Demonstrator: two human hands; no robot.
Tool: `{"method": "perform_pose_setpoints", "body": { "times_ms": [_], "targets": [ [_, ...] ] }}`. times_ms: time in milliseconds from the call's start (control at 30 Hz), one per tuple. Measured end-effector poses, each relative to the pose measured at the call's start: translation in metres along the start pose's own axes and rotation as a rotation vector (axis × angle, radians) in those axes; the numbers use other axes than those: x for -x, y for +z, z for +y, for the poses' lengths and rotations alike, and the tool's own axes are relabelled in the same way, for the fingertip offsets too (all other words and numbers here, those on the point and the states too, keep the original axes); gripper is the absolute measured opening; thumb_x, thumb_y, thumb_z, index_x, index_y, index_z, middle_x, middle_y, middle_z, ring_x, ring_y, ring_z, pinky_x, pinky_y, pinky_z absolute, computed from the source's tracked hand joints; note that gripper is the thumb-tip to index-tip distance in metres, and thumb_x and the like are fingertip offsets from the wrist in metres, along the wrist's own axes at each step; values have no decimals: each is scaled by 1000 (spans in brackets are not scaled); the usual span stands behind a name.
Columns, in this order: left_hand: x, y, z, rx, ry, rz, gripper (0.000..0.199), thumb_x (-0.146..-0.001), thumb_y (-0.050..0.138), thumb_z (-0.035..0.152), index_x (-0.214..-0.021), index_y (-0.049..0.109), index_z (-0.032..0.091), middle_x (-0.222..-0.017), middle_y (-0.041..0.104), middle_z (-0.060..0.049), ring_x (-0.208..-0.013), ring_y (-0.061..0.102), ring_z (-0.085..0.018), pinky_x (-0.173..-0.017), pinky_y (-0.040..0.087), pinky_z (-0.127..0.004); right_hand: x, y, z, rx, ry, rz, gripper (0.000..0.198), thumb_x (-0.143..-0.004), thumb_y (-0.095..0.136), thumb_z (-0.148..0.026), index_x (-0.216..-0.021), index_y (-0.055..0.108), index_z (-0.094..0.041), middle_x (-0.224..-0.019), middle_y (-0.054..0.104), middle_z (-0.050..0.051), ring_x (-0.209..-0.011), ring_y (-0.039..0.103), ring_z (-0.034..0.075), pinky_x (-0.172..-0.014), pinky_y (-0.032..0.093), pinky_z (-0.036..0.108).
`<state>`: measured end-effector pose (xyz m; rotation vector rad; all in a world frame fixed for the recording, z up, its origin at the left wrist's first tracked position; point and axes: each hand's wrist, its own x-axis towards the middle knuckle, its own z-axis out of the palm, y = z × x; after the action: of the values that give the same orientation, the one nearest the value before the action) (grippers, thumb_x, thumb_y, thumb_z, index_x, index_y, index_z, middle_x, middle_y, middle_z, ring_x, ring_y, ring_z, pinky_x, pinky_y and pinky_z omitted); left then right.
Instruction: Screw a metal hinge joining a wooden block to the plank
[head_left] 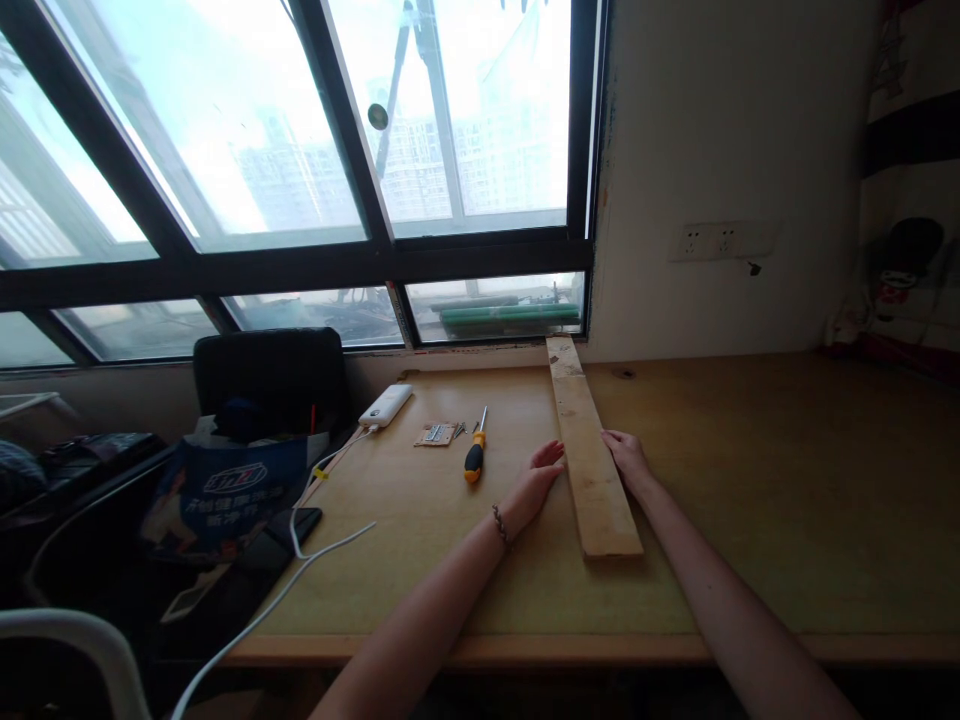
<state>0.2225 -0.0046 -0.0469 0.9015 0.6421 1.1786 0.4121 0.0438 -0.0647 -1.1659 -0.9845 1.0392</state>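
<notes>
A long wooden plank (592, 465) stretches away from me on the table, its far end reaching the ledge below the window. My left hand (538, 478), with a bracelet at the wrist, is at the plank's left edge, fingers extended against it. On the opposite edge, the fingers of my right hand (628, 460) press the side, so the plank is held between both hands. Left of it lies a screwdriver (474, 458) with a black and orange handle, its shaft pointing away. Several small screws (460, 430) lie near a small flat piece with metal parts (436, 434).
A white power bank (386, 406) with a white cable (300, 580) lies at the table's left edge. Beyond that edge are a black chair (270, 375) and a blue bag (225, 495). The window (480, 120) and a wall with sockets (709, 241) bound the far side.
</notes>
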Motion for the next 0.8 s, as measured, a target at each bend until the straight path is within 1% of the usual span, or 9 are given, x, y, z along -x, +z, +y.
{"method": "perform_pose_setpoints", "body": {
  "times_ms": [100, 167, 233, 300, 367, 433, 467, 600, 800],
  "targets": [
    [3, -2, 9, -309, 63, 51, 46, -60, 66, 15, -106, 59, 18, -121, 55, -11, -116, 46, -25, -101, 31, -39, 1, 0, -1, 34, 16, 3, 38, -54, 66, -47, -70, 69, -13, -68, 68, 6, -64, 60, 20, -59, 45, 28],
    [6, -5, 23, -624, 199, 108, 43, -65, 62, 18, -108, 58, 20, -121, 55, -10, -117, 45, -24, -102, 29, -37, 1, 0, -2, 71, 19, 20, 38, -56, 64, -49, -68, 68, -13, -69, 68, 6, -66, 60, 21, -59, 45, 29],
    [8, -9, 41, -932, 366, 181, 39, -71, 56, 19, -111, 57, 20, -121, 53, -9, -117, 43, -23, -102, 27, -34, 1, -1, -5, 168, -18, 89, 38, -60, 60, -51, -68, 67, -14, -71, 68, 7, -69, 60, 22, -61, 44, 29],
    [11, -17, 60, -1214, 431, 305, 35, -77, 48, 21, -111, 55, 19, -119, 53, -11, -114, 45, -23, -98, 30, -33, 2, -2, -8, 317, -90, 204, 38, -64, 56, -50, -70, 67, -14, -76, 68, 10, -73, 60, 23, -64, 44, 30],
    [12, -28, 77, -1477, 396, 481, 32, -81, 42, 24, -110, 55, 16, -112, 54, -14, -109, 46, -25, -94, 32, -35, 3, -2, -12, 447, -166, 286, 37, -67, 53, -49, -77, 66, -15, -80, 68, 12, -76, 61, 24, -68, 43, 31],
    [12, -40, 86, -1681, 322, 624, 32, -81, 42, 28, -106, 56, 13, -105, 54, -16, -106, 46, -26, -92, 32, -37, 5, -1, -16, 507, -226, 296, 38, -71, 50, -47, -84, 65, -14, -84, 67, 13, -77, 61, 24, -70, 43, 31],
    [12, -46, 87, -1754, 283, 663, 32, -81, 43, 30, -104, 56, 13, -103, 54, -16, -105, 46, -27, -91, 33, -37, 6, 0, -17, 515, -251, 288, 39, -72, 49, -47, -86, 65, -14, -85, 67, 14, -77, 61, 23, -71, 43, 31],
    [10, -63, 82, -1892, 159, 703, 33, -79, 46, 34, -100, 57, 12, -103, 53, -17, -103, 46, -27, -85, 37, -35, 9, 4, -19, 513, -312, 252, 40, -75, 46, -46, -90, 63, -13, -89, 66, 14, -81, 61, 23, -72, 44, 30],
    [5, -71, 71, -1896, -55, 717, 35, -78, 48, 34, -103, 55, 12, -103, 54, -17, -100, 51, -26, -79, 42, -33, 13, 5, -22, 573, -314, 263, 41, -75, 44, -45, -87, 63, -12, -85, 66, 14, -77, 62, 23, -70, 45, 31]
  ]
}}
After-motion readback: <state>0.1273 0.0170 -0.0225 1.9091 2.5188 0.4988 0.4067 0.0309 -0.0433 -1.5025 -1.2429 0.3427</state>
